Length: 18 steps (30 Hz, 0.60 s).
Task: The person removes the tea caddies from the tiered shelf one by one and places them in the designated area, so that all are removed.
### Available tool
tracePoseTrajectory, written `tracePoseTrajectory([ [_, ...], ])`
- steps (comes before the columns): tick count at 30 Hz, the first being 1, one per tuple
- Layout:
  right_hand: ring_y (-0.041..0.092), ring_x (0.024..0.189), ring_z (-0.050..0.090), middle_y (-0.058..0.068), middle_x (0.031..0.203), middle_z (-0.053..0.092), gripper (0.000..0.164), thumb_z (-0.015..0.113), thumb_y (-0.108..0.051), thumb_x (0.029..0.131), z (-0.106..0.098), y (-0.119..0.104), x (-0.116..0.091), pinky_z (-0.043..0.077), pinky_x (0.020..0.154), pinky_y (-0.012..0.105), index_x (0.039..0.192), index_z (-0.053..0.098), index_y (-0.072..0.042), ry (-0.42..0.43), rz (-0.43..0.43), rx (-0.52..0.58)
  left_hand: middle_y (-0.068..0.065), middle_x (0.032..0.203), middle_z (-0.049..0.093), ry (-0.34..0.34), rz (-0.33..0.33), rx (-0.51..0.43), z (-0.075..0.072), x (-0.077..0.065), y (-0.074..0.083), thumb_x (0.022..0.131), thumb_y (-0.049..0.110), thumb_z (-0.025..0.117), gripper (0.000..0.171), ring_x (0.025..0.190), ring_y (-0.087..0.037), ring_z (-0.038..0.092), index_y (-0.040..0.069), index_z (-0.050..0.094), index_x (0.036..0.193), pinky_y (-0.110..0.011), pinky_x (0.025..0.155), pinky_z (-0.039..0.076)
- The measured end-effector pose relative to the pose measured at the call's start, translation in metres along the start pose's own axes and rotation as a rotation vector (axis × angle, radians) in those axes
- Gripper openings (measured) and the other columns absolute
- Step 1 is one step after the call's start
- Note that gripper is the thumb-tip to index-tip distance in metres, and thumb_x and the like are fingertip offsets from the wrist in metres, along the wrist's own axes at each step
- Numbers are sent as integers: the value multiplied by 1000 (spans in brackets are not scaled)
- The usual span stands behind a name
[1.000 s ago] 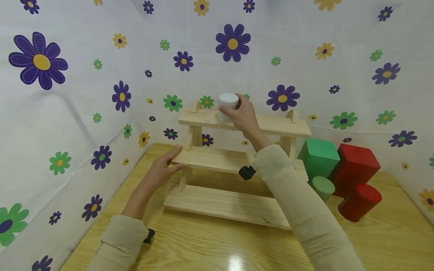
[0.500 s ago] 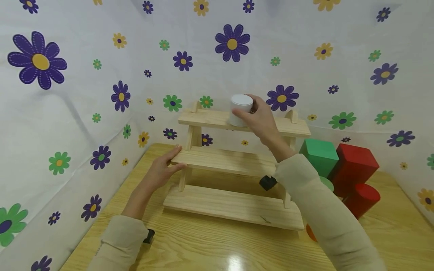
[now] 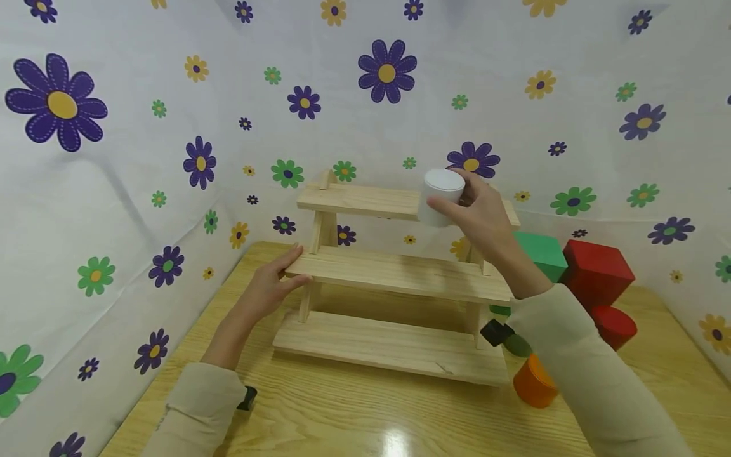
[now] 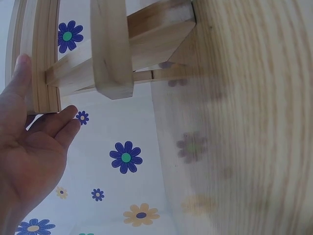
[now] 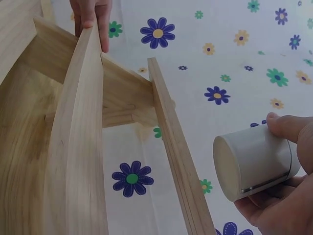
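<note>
A white cylinder [image 3: 444, 180] is pinched in my right hand [image 3: 488, 222], held upright over the right half of a wooden three-step shelf [image 3: 371, 266] at the height of its top board. In the right wrist view the cylinder [image 5: 259, 159] lies between thumb and fingers, apart from the top board [image 5: 178, 152], its flat base showing. My left hand [image 3: 265, 292] grips the left end of the middle board. The left wrist view shows its thumb on one face of the board [image 4: 46, 58] and the fingers [image 4: 61, 125] round the other side.
Right of the shelf stand a green block [image 3: 539, 254], a red block [image 3: 598, 270], a red cylinder [image 3: 615, 327] and an orange cylinder [image 3: 535, 383]. A green round piece [image 3: 517, 345] is partly hidden by my right sleeve. A flower-print cloth [image 3: 325, 57] encloses the wooden table [image 3: 342, 412].
My right hand has carried the white cylinder rightward along the top board and toward me. The orange cylinder has come into view beside my sleeve. My left hand stays in place.
</note>
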State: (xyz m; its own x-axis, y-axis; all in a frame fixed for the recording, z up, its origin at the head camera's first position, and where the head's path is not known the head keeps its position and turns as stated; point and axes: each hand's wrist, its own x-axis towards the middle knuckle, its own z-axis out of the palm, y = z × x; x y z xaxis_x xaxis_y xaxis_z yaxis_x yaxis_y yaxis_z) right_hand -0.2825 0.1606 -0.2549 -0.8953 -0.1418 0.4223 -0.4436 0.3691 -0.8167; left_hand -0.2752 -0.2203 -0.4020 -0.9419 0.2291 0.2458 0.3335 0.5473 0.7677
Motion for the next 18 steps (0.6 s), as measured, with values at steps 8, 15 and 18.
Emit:
tracePoseTrajectory([
  [8,31,127,59,17,145,57,69,75,-19,97,-27,2,-29,51,104,27,155,41,-2,15,-9,-62,-10,168,23,-3,-1,2,0,0,-1,97,34,72,81,154,-32,26,8,31,162,-46,121,32],
  [15,38,131,55,16,148,53,70,73,-26,100,-52,4,-54,48,108,52,159,39,-11,-12,32,-146,-11,169,22,-6,-1,-1,0,-1,-1,98,34,72,81,154,-32,25,8,30,162,-46,121,31],
  [18,39,133,55,16,149,53,71,73,-30,99,-61,4,-64,46,107,57,159,39,-12,7,53,-199,-11,169,22,-2,-1,5,0,0,-1,98,35,72,81,154,-33,25,8,31,162,-47,121,31],
])
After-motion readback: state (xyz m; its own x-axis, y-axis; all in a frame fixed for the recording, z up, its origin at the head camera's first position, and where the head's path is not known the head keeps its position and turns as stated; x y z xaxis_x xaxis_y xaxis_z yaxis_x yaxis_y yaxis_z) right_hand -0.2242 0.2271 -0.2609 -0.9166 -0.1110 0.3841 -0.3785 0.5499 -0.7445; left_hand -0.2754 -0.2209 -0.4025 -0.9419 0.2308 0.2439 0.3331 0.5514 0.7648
